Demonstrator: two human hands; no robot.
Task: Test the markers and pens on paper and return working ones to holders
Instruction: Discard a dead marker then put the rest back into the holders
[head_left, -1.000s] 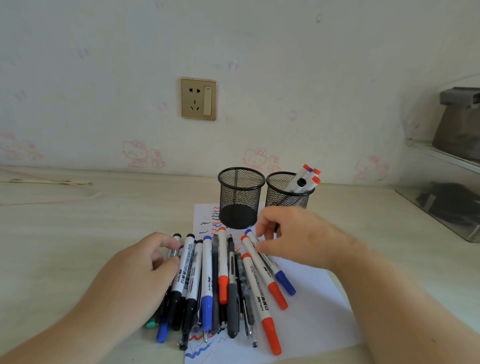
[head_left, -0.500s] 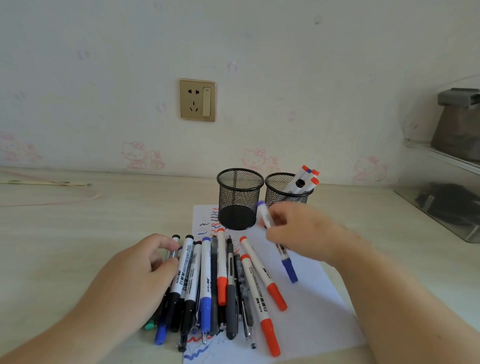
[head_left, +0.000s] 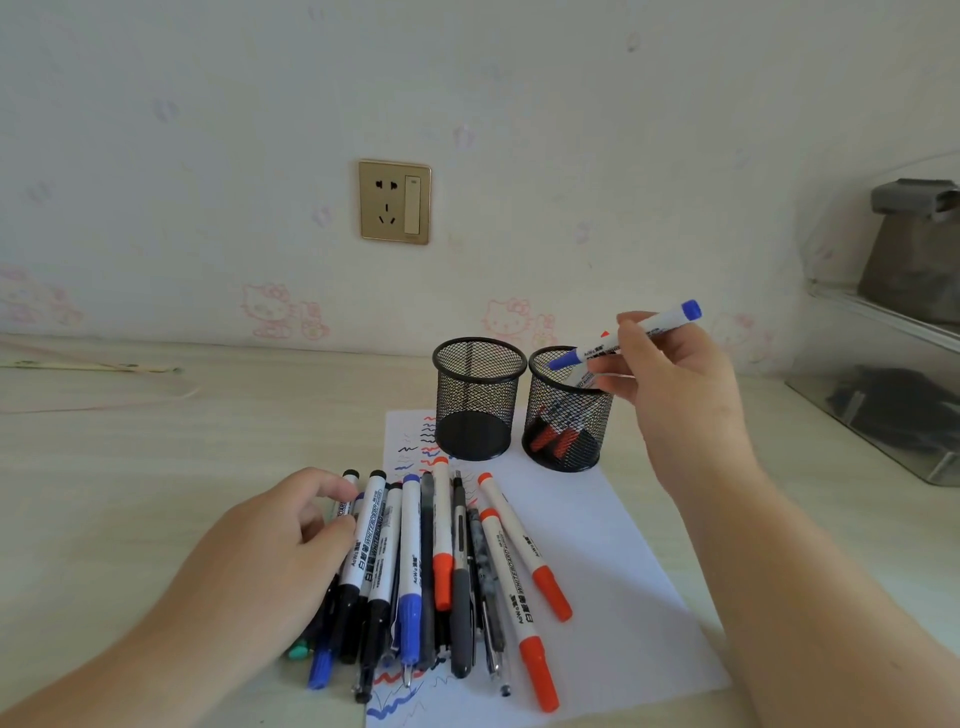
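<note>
Far left, at the wall edge of the desk (head_left: 104, 467): a thin stick (head_left: 93, 367) lying flat.

Left hand (head_left: 270, 545) resting on the left side of the pile of markers and pens (head_left: 431, 566), fingers curled over the outermost black-capped marker (head_left: 349, 501); whether truly gripped or only touched, cannot tell. Pile lying side by side, partly on desk, partly on the sheet of paper (head_left: 597, 545). Paper marked with blue, red and black squiggles at far and near ends.

On the wall above: gold socket plate (head_left: 395, 201).

Left mesh holder (head_left: 479, 397) standing upright on the far end of the paper, nothing visible inside. Right mesh holder (head_left: 566, 410) just beside it, upright, red-capped markers visible through the mesh.

Right hand (head_left: 670, 374) raised beside and above the right holder, pinching a blue whiteboard marker (head_left: 623, 336) at mid-barrel between thumb and fingers. Marker tilted, lower blue end over the holder's mouth, upper blue end up and right. Not resting in the holder.

Far right: clear shelf (head_left: 883, 322) with grey object (head_left: 914, 249) on it, dark item (head_left: 893, 400) beneath.
</note>
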